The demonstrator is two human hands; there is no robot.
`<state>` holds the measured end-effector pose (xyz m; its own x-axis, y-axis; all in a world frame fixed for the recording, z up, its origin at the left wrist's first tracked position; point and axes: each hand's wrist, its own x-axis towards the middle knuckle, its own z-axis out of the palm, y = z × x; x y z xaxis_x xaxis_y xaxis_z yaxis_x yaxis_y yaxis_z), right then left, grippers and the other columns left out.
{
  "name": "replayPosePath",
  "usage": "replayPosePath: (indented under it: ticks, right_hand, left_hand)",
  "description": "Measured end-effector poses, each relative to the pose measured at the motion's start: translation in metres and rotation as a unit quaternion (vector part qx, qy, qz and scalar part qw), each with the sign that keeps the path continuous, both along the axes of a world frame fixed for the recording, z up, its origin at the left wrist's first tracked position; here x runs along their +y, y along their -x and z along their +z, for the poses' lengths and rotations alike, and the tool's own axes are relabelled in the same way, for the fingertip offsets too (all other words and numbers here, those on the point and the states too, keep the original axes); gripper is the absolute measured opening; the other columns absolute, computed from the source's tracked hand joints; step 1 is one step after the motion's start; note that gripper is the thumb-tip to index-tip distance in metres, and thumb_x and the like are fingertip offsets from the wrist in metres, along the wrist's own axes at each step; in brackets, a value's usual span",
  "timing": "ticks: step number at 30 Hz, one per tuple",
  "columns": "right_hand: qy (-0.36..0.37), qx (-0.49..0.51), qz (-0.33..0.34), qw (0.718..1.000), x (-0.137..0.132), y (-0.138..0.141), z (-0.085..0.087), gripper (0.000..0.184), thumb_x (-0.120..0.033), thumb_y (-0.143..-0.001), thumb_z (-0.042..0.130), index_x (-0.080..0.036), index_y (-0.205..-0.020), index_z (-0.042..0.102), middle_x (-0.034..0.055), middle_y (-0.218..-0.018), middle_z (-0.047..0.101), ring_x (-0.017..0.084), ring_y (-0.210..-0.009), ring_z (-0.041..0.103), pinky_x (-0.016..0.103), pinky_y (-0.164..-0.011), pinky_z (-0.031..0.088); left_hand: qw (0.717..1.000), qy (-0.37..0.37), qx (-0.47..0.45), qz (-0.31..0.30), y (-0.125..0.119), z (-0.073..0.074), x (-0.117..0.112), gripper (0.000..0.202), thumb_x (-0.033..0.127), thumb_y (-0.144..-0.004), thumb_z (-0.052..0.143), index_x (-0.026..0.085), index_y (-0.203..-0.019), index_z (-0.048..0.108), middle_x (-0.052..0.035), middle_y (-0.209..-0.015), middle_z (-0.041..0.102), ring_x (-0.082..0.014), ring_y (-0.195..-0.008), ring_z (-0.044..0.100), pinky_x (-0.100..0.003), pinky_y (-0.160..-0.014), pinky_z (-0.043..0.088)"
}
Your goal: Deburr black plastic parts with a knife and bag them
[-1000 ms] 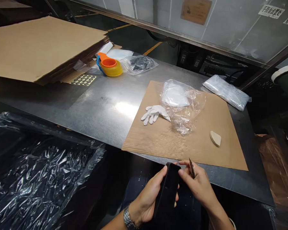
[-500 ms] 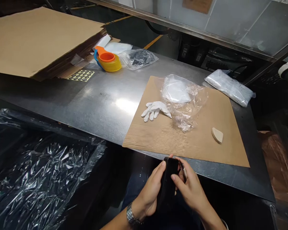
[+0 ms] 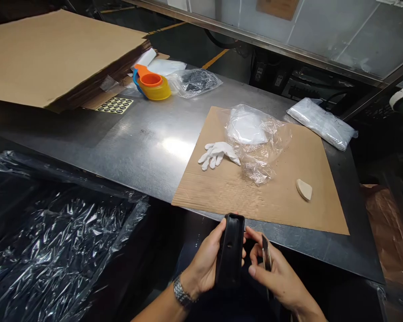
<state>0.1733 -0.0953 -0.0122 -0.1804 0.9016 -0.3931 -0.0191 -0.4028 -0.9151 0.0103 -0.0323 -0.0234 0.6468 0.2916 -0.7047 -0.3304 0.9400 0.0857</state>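
My left hand is wrapped round a long black hollow piece with raised edges and a small hole in its inner face. It is held just off the table's near edge. Close by on the right, my right hand grips a thin flat strip with a pale, shiny side; its exact kind I cannot make out. The right fingertips are near the black piece's right edge. Beyond the hands, a cardboard sheet carries a white glove, a crumpled clear plastic bag and a beige wedge-shaped block.
The metal table also bears stacked cardboard, an orange and yellow tape dispenser, a sticker sheet, a bag with dark contents and a plastic-wrapped bundle. Black plastic sheeting lies at lower left.
The black piece has turned so its hollow side faces me, and has shifted slightly left. My right hand has moved right and down, away from it, with the thin strip.
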Motion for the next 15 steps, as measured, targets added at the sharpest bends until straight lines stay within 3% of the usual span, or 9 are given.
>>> replayPosePath:
  ticks: [3,6,8,10,12,15]
  right_hand:
    - [-0.010,-0.054,-0.071,0.996,0.010,-0.008,-0.003,0.052,-0.039,-0.084,0.055,-0.026,-0.133,0.042,0.0049,-0.105,0.054,0.009,-0.065,0.049,0.028,-0.068,0.047]
    - [-0.063,-0.072,-0.021,0.995,0.023,-0.010,0.005,0.045,-0.039,-0.083,0.057,-0.024,-0.125,0.051,0.0049,-0.103,0.058,0.009,-0.062,0.054,0.026,-0.061,0.049]
    - [-0.098,-0.090,0.026,0.991,0.027,-0.008,0.013,0.033,-0.035,-0.085,0.055,-0.022,-0.115,0.059,0.0029,-0.089,0.063,0.011,-0.060,0.058,0.024,-0.057,0.049]
    - [-0.152,-0.146,-0.002,0.977,0.028,-0.007,0.018,0.024,-0.031,-0.086,0.054,-0.021,-0.106,0.063,0.0022,-0.082,0.065,0.013,-0.064,0.062,0.024,-0.059,0.051]
    - [-0.219,-0.225,-0.098,0.944,0.024,-0.005,0.016,0.020,-0.028,-0.085,0.055,-0.021,-0.102,0.063,0.0040,-0.087,0.067,0.016,-0.075,0.064,0.025,-0.065,0.053]
    - [-0.316,-0.321,-0.224,0.864,0.015,0.001,0.005,0.021,-0.022,-0.082,0.058,-0.021,-0.103,0.060,0.0070,-0.094,0.066,0.019,-0.085,0.064,0.028,-0.071,0.054]
  left_hand:
    - [0.997,-0.079,0.005,-0.008,-0.001,0.004,-0.003,0.049,0.052,-0.086,0.042,0.011,-0.108,0.058,-0.0084,-0.070,0.067,-0.0154,-0.052,0.063,-0.023,-0.049,0.048]
    - [0.980,-0.186,-0.008,-0.068,0.000,0.009,-0.004,0.054,0.048,-0.087,0.043,0.023,-0.134,0.033,-0.0073,-0.075,0.068,-0.0183,-0.057,0.066,-0.025,-0.051,0.048]
    - [0.966,-0.232,-0.031,-0.106,0.003,0.010,0.001,0.060,0.047,-0.086,0.047,0.021,-0.137,0.028,-0.0096,-0.078,0.069,-0.0203,-0.062,0.067,-0.028,-0.055,0.049]
    - [0.961,-0.255,-0.034,-0.099,0.009,0.009,0.010,0.058,0.044,-0.085,0.051,0.015,-0.133,0.035,-0.0120,-0.082,0.069,-0.0213,-0.068,0.068,-0.031,-0.062,0.050]
    - [0.968,-0.247,-0.002,-0.052,0.014,0.006,0.019,0.049,0.041,-0.086,0.051,0.012,-0.125,0.044,-0.0122,-0.083,0.068,-0.0212,-0.071,0.067,-0.033,-0.066,0.050]
    - [0.981,-0.190,0.008,0.049,0.012,0.004,0.023,0.038,0.040,-0.088,0.045,0.012,-0.114,0.049,-0.0122,-0.087,0.067,-0.0215,-0.072,0.066,-0.035,-0.069,0.050]
